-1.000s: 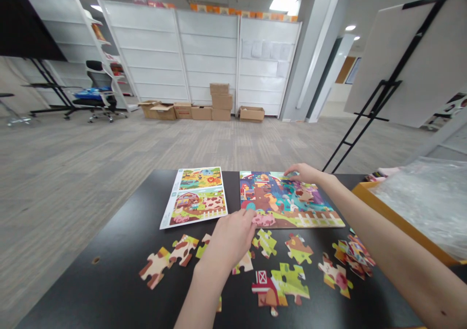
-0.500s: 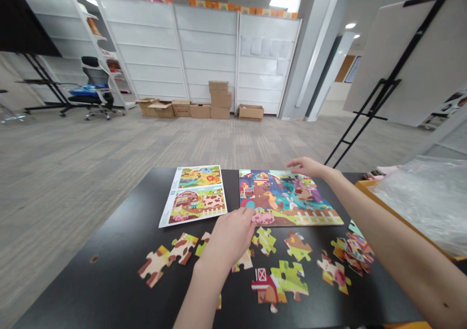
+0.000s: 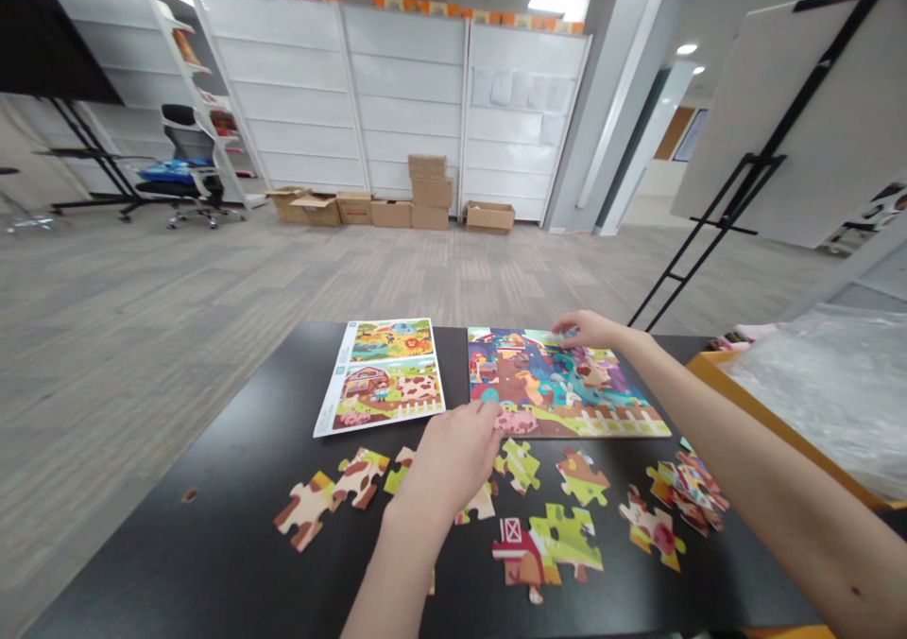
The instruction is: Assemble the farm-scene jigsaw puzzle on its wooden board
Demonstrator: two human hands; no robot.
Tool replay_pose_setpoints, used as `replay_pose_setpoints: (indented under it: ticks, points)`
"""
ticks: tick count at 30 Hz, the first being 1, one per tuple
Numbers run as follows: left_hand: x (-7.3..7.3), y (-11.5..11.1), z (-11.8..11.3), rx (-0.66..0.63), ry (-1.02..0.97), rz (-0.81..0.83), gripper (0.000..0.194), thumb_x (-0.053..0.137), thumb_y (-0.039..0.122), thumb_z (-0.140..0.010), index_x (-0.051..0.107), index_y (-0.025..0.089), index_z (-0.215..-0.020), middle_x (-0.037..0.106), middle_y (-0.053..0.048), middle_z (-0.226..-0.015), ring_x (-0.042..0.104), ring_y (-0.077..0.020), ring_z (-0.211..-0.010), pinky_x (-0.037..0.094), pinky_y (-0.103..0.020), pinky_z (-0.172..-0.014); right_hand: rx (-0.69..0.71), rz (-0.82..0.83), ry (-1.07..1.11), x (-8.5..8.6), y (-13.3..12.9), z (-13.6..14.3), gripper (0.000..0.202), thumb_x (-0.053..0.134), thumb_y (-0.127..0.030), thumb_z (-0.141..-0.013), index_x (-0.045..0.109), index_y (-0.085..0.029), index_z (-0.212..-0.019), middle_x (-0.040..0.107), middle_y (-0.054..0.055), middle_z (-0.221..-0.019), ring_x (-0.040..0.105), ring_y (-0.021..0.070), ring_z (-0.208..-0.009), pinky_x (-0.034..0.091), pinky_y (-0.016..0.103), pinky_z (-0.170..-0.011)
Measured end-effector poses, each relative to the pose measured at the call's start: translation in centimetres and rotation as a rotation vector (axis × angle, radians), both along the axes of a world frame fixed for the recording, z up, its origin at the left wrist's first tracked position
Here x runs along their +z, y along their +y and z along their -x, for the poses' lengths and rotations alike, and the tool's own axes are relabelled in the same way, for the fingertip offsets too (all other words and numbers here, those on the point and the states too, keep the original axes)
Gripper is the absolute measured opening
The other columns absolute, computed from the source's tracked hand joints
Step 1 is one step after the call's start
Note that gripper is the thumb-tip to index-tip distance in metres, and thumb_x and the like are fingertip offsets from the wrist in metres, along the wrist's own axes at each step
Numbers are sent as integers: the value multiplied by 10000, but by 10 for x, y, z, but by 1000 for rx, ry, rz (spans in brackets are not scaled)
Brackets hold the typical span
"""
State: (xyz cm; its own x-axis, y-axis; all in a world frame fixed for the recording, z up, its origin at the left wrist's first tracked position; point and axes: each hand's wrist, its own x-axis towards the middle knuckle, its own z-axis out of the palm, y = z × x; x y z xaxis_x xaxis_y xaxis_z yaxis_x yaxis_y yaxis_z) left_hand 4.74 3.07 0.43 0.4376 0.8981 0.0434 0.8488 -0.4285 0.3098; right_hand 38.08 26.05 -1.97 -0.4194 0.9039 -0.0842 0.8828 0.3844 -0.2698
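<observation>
My left hand [image 3: 460,442] rests at the near left corner of the puzzle board [image 3: 524,360], its fingers stretched forward onto the edge beside the pink pigs. The fingertips are partly hidden behind the hand. At the board's far edge, my right hand [image 3: 587,328] reaches down with bent fingers, thumb a little apart; its fingertips touch or hover just over the pale sky part, and I see nothing held. A brown-and-green puzzle piece [image 3: 582,477], a green piece [image 3: 521,466] and a cow-patterned piece [image 3: 358,476] lie in front. Two joined-looking barn and grass pieces [image 3: 521,554] lie nearer me.
A printed picture sheet [image 3: 386,379] lies left of the board. At right are a cow-face piece [image 3: 652,527] and a heap of puzzle pieces [image 3: 691,492]. A yellow-edged box with clear plastic wrap [image 3: 829,403] stands beside the black table [image 3: 233,488].
My right hand has come down slightly, its fingers bending toward the board's far edge. My left hand stays at the near left corner. The view has shifted slightly.
</observation>
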Motion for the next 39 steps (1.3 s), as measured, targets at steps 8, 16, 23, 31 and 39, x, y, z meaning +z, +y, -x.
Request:
replay_pose_setpoints:
  ticks: [8,16,23,31,39]
  points:
    - [6,-2,0,12,21,11,214,415,255,-1012,604,204,-1098,713,-73,-1040,708,-238,-929,510,-312,-749,18,13,38,-3,3,6,388,753,-357,-702,764,-220,-1065,776,67,-1077,716,257,-1000,561,327,-874]
    - [-4,1,1,-4,-9,-31,203,425,258,-1011,611,216,-1081,711,-53,-1009,712,-242,-922,519,-326,-755,25,12,39,-3,3,13,373,728,-314,-714,761,-215,-1072,768,74,-1084,704,254,-1010,559,314,-856]
    - [-5,0,1,2,-5,-27,205,423,261,-1012,608,215,-1088,712,-58,-1017,710,-231,-930,516,-314,-761,42,28,19,-1,2,15,373,711,-275,-718,755,-211,-1083,762,77,-1103,698,259,-1039,554,310,-863]
    - [-1,0,0,1,3,-10,193,427,251,-1007,608,206,-1056,708,-62,-1011,709,-236,-915,514,-316,-746,55,-15,-13,5,-4,21,364,726,-282,-705,755,-225,-1064,758,70,-1108,692,269,-1053,551,326,-881]
    - [0,0,6,-2,-4,-26,245,395,245,-1011,615,206,-1113,705,-69,-1026,704,-237,-927,519,-330,-772,62,-147,166,29,-33,34,332,639,-342,-797,730,-232,-1097,724,67,-1184,654,259,-1114,540,364,-930]
